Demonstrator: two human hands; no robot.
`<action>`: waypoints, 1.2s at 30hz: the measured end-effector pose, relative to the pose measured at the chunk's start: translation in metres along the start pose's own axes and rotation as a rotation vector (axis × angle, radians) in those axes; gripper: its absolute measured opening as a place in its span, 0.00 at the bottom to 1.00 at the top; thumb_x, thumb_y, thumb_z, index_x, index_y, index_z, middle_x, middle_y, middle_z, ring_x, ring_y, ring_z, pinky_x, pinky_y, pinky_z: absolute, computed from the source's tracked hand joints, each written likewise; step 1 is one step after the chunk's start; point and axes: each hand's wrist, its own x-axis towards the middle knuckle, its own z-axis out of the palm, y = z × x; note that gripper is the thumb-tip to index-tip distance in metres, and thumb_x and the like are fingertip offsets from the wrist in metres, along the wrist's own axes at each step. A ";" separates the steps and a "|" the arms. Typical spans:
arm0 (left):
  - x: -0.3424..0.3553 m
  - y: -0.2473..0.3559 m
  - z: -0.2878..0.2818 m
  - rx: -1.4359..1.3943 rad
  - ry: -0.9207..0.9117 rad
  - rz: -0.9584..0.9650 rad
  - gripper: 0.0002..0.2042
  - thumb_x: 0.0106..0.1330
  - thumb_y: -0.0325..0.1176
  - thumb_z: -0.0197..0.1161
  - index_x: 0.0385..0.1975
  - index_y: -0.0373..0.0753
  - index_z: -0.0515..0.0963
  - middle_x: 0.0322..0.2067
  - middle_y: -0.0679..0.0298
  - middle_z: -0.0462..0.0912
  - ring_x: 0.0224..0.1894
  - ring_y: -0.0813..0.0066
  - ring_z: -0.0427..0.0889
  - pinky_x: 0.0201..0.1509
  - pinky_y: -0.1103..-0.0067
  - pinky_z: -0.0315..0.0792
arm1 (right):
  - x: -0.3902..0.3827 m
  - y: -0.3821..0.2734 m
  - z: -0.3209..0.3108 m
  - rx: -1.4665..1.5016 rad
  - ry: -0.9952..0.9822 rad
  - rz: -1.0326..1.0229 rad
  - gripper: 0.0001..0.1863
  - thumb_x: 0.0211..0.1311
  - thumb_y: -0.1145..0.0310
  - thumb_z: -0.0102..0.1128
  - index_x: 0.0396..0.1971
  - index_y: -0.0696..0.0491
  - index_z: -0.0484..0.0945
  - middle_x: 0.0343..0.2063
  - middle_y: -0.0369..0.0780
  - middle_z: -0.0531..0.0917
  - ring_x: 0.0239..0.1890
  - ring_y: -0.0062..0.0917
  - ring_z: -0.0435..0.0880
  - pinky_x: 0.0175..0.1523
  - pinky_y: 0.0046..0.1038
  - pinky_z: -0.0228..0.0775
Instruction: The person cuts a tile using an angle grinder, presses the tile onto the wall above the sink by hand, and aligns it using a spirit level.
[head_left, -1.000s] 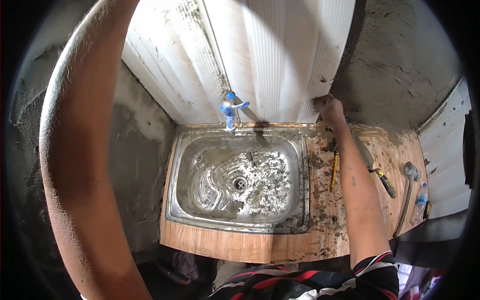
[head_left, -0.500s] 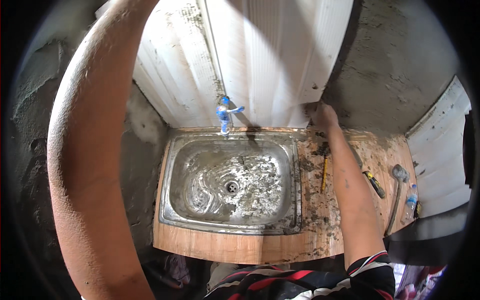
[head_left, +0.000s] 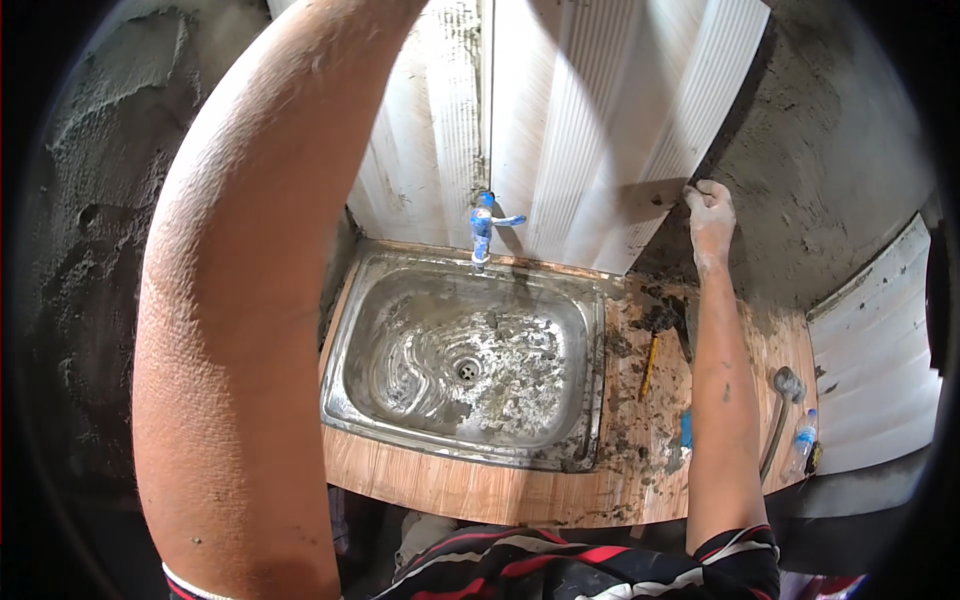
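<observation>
My left forearm (head_left: 240, 300) rises large across the left side and leaves through the top edge, so the left hand is out of sight. At the right edge of a white ribbed wall panel (head_left: 600, 130), my right hand (head_left: 712, 215), dusty with grey, is closed, its thumb and fingertips pinching that edge. The panel leans against the wall behind the sink, and a dark gap shows along its right side. A blue-and-white tap (head_left: 482, 228) stands out in front of the panels, above a smeared steel sink (head_left: 340, 400).
A wood-patterned counter (head_left: 430, 490) surrounds the sink, with mortar crumbs on its right part. On it lie a yellow pencil-like stick (head_left: 650, 368), a hammer-like tool (head_left: 786, 385) and a plastic bottle (head_left: 805, 435). Rough grey plaster (head_left: 830, 150) covers the right wall; another white panel (head_left: 880, 350) leans there.
My right hand has moved up and to the right along the panel's edge. My left forearm has shifted right in view. The whole view has moved somewhat.
</observation>
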 end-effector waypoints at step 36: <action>0.004 -0.007 0.000 0.048 0.060 0.073 0.11 0.54 0.32 0.61 0.29 0.37 0.88 0.33 0.46 0.87 0.41 0.48 0.88 0.47 0.61 0.80 | -0.020 -0.042 -0.019 -0.176 -0.154 0.051 0.25 0.63 0.51 0.67 0.43 0.62 0.85 0.41 0.49 0.88 0.47 0.35 0.86 0.55 0.34 0.73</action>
